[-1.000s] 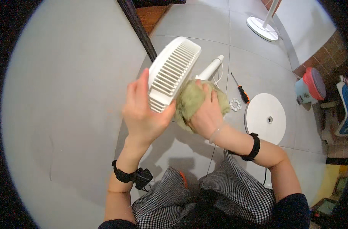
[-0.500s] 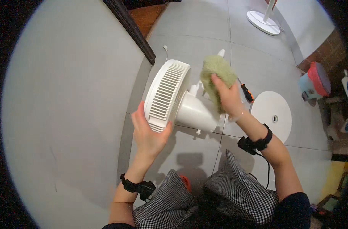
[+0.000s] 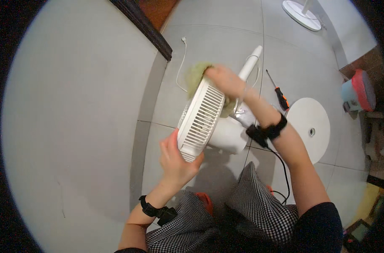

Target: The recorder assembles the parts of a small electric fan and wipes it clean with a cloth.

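Observation:
A white fan head [image 3: 203, 116] with a slatted rim is held tilted above the tiled floor. My left hand [image 3: 179, 166] is closed around the near end of its rim. At the far end, my right hand [image 3: 227, 82] presses a light green cloth [image 3: 196, 76] over the rim; the hand is slightly blurred by motion. Part of the cloth hangs on the motor-housing side. The white motor housing [image 3: 230, 137] points to the right, partly hidden by my right forearm. Beyond that forearm a white pole [image 3: 251, 63] juts out.
A black and orange screwdriver [image 3: 281, 98] lies right of the pole, next to a round white base plate [image 3: 316, 126]. A white cord with a plug [image 3: 184, 40] lies near the wall. Farther off are another white stand base [image 3: 301, 16] and a blue and pink bucket [image 3: 358, 92].
My right hand has moved the cloth from the back of the motor housing leftward onto the far rim. The fan head has shifted slightly right and nearer, turned by my left hand.

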Demonstrator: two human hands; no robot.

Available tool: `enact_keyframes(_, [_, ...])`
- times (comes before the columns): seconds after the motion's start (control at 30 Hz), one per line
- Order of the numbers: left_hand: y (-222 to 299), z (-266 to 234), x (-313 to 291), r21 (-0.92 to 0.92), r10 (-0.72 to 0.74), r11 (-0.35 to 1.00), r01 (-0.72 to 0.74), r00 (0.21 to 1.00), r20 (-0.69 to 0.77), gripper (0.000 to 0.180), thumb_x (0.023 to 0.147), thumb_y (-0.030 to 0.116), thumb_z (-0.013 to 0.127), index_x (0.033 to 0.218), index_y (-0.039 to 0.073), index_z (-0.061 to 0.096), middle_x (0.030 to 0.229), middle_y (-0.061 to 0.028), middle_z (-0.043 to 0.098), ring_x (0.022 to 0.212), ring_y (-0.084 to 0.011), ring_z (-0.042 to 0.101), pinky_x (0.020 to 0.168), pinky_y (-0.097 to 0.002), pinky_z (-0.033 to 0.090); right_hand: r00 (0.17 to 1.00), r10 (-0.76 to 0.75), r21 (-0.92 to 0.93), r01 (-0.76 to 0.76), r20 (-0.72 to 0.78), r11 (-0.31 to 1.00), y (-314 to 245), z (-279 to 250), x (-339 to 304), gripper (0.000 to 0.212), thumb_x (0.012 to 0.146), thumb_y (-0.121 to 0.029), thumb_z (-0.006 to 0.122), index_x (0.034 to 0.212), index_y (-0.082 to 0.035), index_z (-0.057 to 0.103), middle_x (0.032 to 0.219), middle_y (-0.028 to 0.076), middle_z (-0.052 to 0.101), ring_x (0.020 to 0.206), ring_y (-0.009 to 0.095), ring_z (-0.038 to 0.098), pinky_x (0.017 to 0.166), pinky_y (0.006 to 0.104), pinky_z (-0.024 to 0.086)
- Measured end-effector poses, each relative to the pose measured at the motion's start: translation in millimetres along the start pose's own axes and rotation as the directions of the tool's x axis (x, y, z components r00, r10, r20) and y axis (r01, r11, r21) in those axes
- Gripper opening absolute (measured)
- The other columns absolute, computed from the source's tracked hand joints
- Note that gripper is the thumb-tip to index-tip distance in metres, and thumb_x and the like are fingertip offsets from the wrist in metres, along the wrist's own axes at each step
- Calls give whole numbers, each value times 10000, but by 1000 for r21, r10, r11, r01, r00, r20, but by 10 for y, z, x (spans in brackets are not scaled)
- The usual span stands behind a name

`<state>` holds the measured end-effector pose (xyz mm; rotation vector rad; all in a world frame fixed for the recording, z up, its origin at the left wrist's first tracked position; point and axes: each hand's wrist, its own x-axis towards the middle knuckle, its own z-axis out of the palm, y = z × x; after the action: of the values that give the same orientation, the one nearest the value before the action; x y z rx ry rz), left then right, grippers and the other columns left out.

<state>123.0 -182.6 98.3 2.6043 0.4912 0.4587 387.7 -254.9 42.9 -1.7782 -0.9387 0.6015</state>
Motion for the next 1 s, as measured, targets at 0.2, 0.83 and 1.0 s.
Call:
enact_keyframes(0.2, [-84,102,-162,15,233,972,-234,972,22,780,605,190,811,1262,-2,437,1054,-158,521,956,-333,500,821,-423,423,852,445,472,-523,275,710,737,33,249,343,957,-310,442,1031,-39,638,934,59,661,843,158,629,747,299,493])
enact_keyframes(0.83, [-422,184,-25,-259,60,963,-78,995,-77,686,807,275,675,1369,32,366,1304,-183,457,1145,-360,514,885,-395,457,922,-387,-620,320,28,717,-1243,982,-1296,634,828,-219,551,1349,96,375,1383,362,332,1320,502,290,1106,551,214])
enact_keyframes(1.0, [-326,139,9,-831,-127,555,16,990,-65,658,810,305,675,1353,42,414,1400,-159,402,1236,-304,465,974,-386,413,875,-392,-192,453,283,871,-1251,701,-1237,642,813,-175,582,1372,60,371,1435,329,293,1366,424,277,1111,447,267])
